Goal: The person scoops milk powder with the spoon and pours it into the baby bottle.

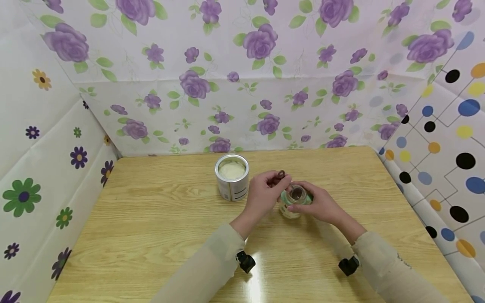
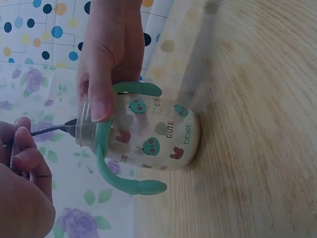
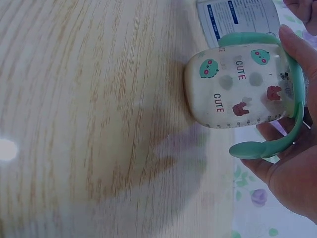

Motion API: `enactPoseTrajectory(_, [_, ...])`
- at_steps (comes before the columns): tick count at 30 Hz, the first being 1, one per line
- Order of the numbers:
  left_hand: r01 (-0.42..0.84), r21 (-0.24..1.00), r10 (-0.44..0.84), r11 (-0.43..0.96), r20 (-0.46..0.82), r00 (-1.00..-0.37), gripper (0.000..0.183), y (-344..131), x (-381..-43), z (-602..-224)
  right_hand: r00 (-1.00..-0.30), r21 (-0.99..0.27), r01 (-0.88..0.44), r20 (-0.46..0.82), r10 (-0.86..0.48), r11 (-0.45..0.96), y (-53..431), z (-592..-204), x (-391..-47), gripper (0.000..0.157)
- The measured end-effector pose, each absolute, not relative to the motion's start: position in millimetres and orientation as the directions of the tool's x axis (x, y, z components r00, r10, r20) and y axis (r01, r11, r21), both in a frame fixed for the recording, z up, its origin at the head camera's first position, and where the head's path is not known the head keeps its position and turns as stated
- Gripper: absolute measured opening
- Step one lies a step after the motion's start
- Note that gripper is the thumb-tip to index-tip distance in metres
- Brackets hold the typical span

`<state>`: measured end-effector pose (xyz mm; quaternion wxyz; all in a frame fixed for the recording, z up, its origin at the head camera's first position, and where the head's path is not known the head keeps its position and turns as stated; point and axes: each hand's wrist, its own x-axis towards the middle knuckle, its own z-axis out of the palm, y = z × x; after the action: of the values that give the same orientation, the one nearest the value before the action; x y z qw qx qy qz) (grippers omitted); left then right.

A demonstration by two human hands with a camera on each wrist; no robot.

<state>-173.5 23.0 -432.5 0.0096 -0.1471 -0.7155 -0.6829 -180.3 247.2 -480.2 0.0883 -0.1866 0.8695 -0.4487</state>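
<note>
at twelve o'clock stands a white rose-patterned wall (image 1: 231, 103), purple blooms among green leaves, creased crosswise. at nine o'clock, a flower-patterned wall (image 1: 49, 164); at three, a dotted wall (image 1: 441, 172) with thin linking lines. the wood-grain table (image 1: 151, 235) shows white glare (image 1: 255, 288) near six o'clock.

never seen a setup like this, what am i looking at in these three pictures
There's no machine here, just a person working barehanded. The widest picture comes from a camera worn on the head, looking forward and down. The other two come from wrist cameras, so the table looks tipped in them. On the table stands an open can with something pale inside. The right hand holds a clear bottle with green handles. The left hand holds a spoon, its far end at the bottle's open mouth.
</note>
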Motion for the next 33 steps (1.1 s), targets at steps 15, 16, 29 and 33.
enactPoseTrajectory(15, [0.178, 0.984, 0.154, 0.001, 0.176, -0.972, 0.019, 24.0, -170.4, -423.4, -0.913, -0.828, -0.233, 0.006, -0.407, 0.510, 247.1, -479.0, -182.5, 0.070])
enactPoseTrajectory(16, [0.158, 0.987, 0.147, -0.014, 0.159, -0.976, 0.019, 24.3, -169.7, -422.5, -0.914, -0.828, -0.234, 0.008, -0.406, 0.510, 247.2, -479.3, -182.4, 0.070])
enactPoseTrajectory(29, [-0.031, 0.960, 0.153, -0.279, 0.013, -0.988, 0.017, 9.8, -171.3, -396.5, -0.908, -0.817, -0.257, 0.022, -0.417, 0.516, 247.5, -481.1, -179.5, 0.072])
enactPoseTrajectory(33, [-0.045, 0.956, 0.149, -0.288, -0.002, -0.989, 0.018, -1.4, -175.6, -386.6, -0.906, -0.815, -0.255, 0.013, -0.423, 0.521, 247.9, -480.0, -180.3, 0.075])
